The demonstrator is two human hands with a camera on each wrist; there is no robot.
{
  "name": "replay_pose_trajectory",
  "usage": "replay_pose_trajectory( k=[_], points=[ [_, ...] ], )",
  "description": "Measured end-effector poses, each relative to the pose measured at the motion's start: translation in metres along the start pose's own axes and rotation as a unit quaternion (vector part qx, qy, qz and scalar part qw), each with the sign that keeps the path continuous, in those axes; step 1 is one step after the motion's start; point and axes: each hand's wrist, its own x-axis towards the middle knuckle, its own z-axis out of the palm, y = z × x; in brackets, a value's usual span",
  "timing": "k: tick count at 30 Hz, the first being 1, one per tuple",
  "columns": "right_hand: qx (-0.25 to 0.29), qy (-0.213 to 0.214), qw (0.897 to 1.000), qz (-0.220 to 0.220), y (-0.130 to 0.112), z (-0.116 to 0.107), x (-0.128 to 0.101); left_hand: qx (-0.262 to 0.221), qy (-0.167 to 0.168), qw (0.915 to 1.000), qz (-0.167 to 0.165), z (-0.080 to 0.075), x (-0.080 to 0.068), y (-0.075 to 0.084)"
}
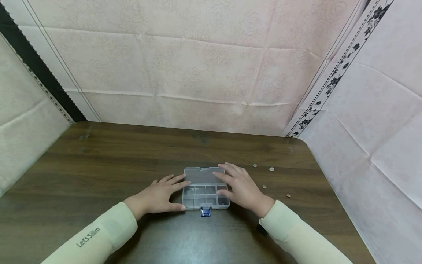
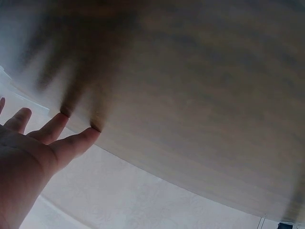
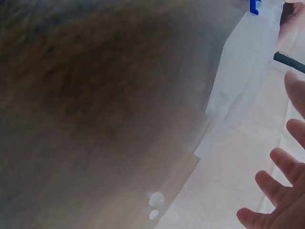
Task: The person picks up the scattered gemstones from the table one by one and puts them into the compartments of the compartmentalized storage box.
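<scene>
A clear plastic compartment box (image 1: 194,208) lies on the table with its lid (image 1: 202,178) folded back, away from the person. Its blue latch (image 1: 206,212) sticks out at the near edge. At the left side of the box is my left hand (image 1: 158,196), fingers spread, thumb and fingertips at its edge. My right hand (image 1: 242,189) is over the right side, fingers spread and slightly bent, gripping nothing. In the left wrist view, the left fingers (image 2: 76,145) extend outward; the right wrist view shows the right fingers (image 3: 271,188) apart from each other.
Several small round pale discs, one of them a larger disc (image 1: 271,169), lie scattered on the table right of the right hand. The brown wood-grain table (image 1: 99,165) has patterned cloth (image 1: 197,73) hanging behind it and at both sides.
</scene>
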Motion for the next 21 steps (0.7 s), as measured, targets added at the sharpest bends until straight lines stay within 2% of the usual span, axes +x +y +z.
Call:
replay_pose_trajectory(
  k=[7, 21],
  points=[
    [-0.001, 0.014, 1.0, 0.007, 0.001, -0.005, -0.002, 0.001, -0.001, 1.0, 0.0, 0.0, 0.0, 0.0],
    [0.071, 0.071, 0.994, 0.046, 0.009, -0.022, -0.02, -0.002, -0.001, 1.0, -0.003, 0.0, 0.0, -0.001]
  ],
)
